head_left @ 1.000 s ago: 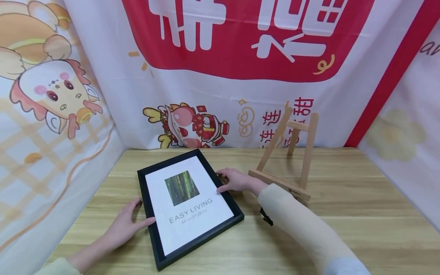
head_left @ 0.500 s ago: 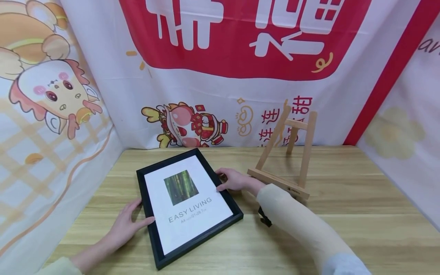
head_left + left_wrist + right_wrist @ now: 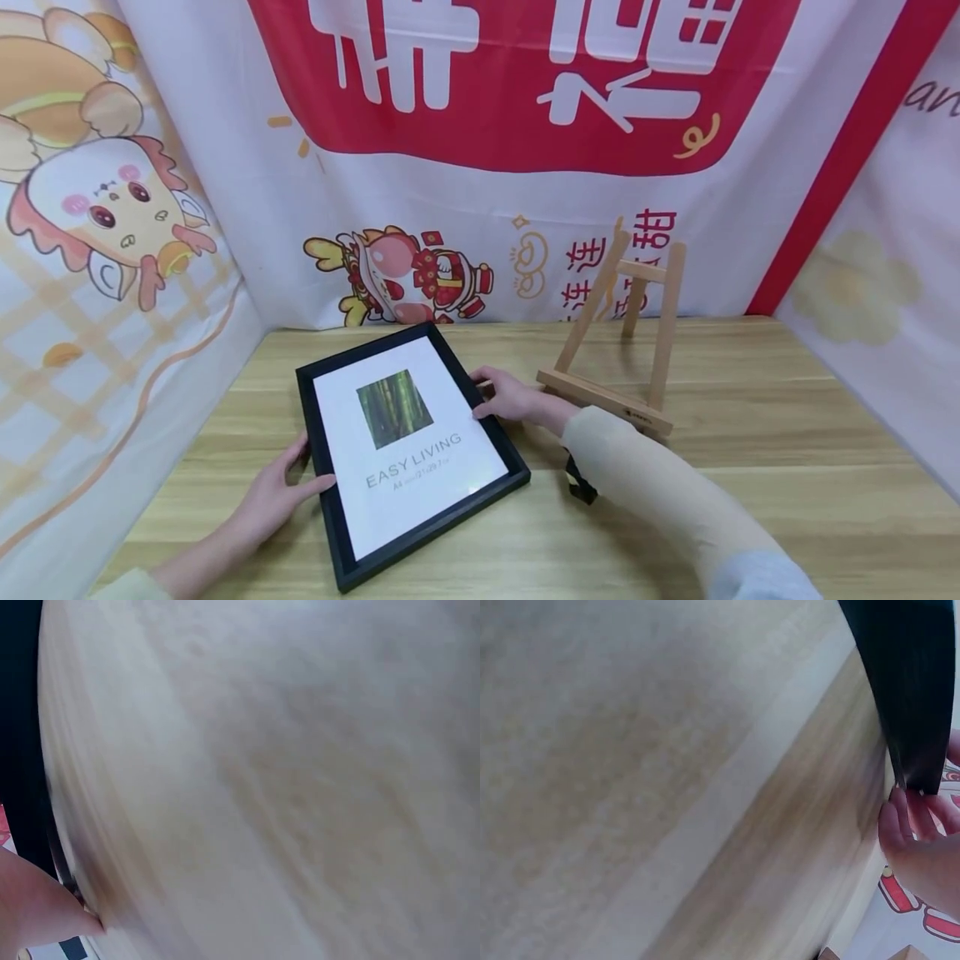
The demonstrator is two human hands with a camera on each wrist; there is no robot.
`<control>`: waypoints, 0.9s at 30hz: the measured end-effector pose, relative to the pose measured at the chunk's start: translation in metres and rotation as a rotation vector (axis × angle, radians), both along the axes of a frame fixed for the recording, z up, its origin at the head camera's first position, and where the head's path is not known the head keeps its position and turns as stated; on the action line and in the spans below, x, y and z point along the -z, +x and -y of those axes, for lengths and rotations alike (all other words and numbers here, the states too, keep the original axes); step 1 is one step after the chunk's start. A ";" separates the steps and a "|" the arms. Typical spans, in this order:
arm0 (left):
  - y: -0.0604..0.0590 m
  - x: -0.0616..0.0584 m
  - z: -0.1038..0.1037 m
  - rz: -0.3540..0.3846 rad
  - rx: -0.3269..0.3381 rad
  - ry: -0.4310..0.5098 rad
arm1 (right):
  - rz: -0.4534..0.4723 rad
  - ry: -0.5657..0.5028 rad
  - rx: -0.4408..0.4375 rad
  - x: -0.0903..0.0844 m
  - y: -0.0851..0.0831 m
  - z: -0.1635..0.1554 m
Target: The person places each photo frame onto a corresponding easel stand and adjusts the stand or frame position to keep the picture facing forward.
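The left hand lies at about 7 o'clock of the head view, nearest the camera; its fingers are nearly straight along the table, and the thumb rests over the left rail of the picture frame; the fingers are not wrapped around the rail, and whether any fingertip reaches under the edge cannot be told. In the left wrist view a fingertip of the left hand sits at the lower left corner against the blurred wood grain of the table; nothing further is legible there.

The picture frame lies flat on the table at about 6 o'clock, rotated so that its long side runs from 7 o'clock toward 12 o'clock; it is black, with a white mat, a small green print and the words EASY LIVING.

The right hand is at the right rail of the frame, roughly at the centre of the view; the thumb presses the inner edge of the rail, and the fingers curl at its outer side; in the right wrist view the fingers of the right hand touch the lower edge of the picture frame, just above the table.

A wooden easel stands upright at 2 o'clock of the frame, just beyond the right hand.

A printed cloth backdrop closes the far side at 12 o'clock.
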State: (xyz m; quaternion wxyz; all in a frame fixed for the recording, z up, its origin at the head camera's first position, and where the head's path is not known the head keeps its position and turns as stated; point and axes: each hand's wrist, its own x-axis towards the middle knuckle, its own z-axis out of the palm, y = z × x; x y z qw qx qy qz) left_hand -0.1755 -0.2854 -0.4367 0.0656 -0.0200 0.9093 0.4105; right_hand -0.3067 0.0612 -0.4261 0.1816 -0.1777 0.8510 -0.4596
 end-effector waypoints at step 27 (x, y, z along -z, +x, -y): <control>-0.010 -0.032 -0.025 -0.207 0.007 0.414 | -0.053 -0.319 0.184 -0.032 0.033 -0.025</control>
